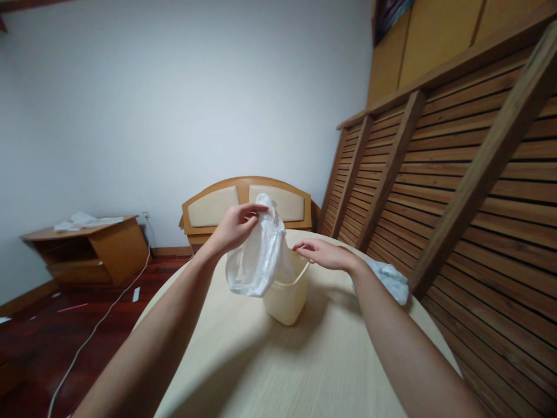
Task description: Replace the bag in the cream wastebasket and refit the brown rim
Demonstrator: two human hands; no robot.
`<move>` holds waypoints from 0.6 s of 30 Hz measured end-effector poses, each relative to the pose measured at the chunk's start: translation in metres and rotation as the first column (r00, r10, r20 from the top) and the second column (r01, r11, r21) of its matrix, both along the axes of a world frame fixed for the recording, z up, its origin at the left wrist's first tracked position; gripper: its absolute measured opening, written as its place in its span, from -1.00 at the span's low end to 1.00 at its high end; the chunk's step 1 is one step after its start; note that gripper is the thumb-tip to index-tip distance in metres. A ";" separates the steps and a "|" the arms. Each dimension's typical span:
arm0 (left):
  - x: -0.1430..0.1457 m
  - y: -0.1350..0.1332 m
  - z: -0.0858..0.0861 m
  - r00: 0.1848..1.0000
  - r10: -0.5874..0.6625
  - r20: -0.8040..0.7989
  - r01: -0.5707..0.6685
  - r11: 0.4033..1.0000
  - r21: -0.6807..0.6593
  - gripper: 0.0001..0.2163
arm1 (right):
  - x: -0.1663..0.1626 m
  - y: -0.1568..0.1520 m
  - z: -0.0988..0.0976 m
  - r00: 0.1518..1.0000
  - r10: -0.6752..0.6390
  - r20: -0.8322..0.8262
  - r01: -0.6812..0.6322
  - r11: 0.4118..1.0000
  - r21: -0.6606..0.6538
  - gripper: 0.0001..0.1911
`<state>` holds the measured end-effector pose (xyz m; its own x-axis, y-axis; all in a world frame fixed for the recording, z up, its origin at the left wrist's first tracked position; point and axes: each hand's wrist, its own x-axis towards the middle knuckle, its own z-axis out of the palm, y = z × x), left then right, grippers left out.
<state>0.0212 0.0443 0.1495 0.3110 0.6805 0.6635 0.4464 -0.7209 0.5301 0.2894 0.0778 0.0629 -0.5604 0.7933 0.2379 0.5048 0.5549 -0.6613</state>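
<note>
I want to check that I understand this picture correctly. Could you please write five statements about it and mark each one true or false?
1. The left hand holds a white plastic bag. True.
2. The right hand is close to the rim of the cream plastic bin. True.
3. The bin is upside down. False: its opening faces up, and it stands on the round table.
4. A pale crumpled bundle lies on the table. True.
5. The slatted wooden panel is on the picture's left side. False: it is on the right.
</note>
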 end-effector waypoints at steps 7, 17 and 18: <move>0.023 -0.004 -0.007 0.968 -0.152 -0.201 0.148 0.988 -0.034 -0.65 | -0.002 -0.007 0.007 0.977 -0.159 -0.138 0.158 0.987 -0.019 -0.74; 0.025 -0.005 -0.042 0.969 -0.248 0.009 0.246 0.950 -0.191 -0.52 | -0.002 -0.030 0.033 0.776 -0.581 -0.246 0.617 0.779 0.108 -0.75; 0.024 -0.005 -0.044 0.967 -0.250 0.054 0.256 0.946 -0.198 -0.54 | -0.004 -0.032 0.034 0.776 -0.582 -0.242 0.622 0.770 0.142 -0.74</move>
<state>0.0449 0.0391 0.1056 0.4741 0.7022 0.5312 0.2461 -0.6849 0.6858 0.2855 0.0454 0.0970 0.0831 0.8751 0.4767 0.6689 0.3056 -0.6777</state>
